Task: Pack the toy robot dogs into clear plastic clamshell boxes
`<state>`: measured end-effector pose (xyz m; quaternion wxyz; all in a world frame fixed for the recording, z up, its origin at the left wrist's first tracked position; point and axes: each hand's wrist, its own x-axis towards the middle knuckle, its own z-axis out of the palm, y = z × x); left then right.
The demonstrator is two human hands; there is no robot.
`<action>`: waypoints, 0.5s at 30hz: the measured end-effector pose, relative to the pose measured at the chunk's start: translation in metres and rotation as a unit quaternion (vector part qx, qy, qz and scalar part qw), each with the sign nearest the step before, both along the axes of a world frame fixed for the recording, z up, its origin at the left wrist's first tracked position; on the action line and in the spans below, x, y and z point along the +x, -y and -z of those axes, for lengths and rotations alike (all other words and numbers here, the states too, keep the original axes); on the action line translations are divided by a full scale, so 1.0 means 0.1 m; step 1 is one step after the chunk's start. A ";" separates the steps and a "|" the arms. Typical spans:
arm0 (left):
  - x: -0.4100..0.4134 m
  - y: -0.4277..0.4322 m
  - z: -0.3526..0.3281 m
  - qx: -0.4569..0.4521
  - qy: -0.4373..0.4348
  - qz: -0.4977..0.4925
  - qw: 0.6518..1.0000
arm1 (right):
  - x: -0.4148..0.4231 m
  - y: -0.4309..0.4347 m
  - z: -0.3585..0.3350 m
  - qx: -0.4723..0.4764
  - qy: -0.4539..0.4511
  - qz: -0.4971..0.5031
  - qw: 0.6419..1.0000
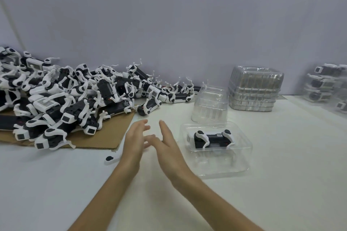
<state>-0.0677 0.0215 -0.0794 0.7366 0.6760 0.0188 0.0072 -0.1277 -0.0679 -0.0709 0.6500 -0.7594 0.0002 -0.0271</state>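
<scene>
Black-and-white dog (212,139) is lying in the open clamshell (244,163) at three o'clock of the left hand (134,141) and right hand (168,143), both hovering empty, fingers straight and apart, pile (62,99) sitting at ten o'clock.

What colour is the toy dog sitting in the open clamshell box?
The toy dog has a black body and white legs; head view.

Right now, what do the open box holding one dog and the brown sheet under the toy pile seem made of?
Open box: thin clear plastic, glossy; the table shows through and its edges catch light. Brown sheet: probably cardboard, matte, flat brown with a notched edge.
</scene>
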 end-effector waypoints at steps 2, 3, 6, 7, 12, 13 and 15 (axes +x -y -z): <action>0.03 -0.02 -0.03 -0.005 -0.003 -0.016 1.000 | 0.05 0.05 0.07 -0.006 -0.021 0.042 0.999; 0.04 -0.02 -0.03 -0.006 -0.001 -0.018 1.000 | 0.08 0.11 0.10 -0.008 -0.025 0.065 0.998; 0.03 0.00 -0.02 -0.004 0.003 -0.008 1.000 | 0.15 0.47 0.17 -0.011 -0.014 0.121 0.992; 0.02 0.01 -0.01 -0.001 0.003 -0.004 1.000 | 0.16 0.68 0.19 -0.014 -0.008 0.148 0.989; -0.01 0.06 -0.01 0.023 0.008 0.007 1.000 | 0.24 1.92 0.10 -0.032 -0.037 0.358 0.933; -0.01 0.06 -0.01 0.027 0.007 0.009 1.000 | 0.24 2.06 0.11 -0.033 -0.044 0.369 0.928; 0.00 0.07 0.00 0.032 0.004 0.009 0.999 | 0.26 2.16 0.18 -0.038 -0.042 0.365 0.929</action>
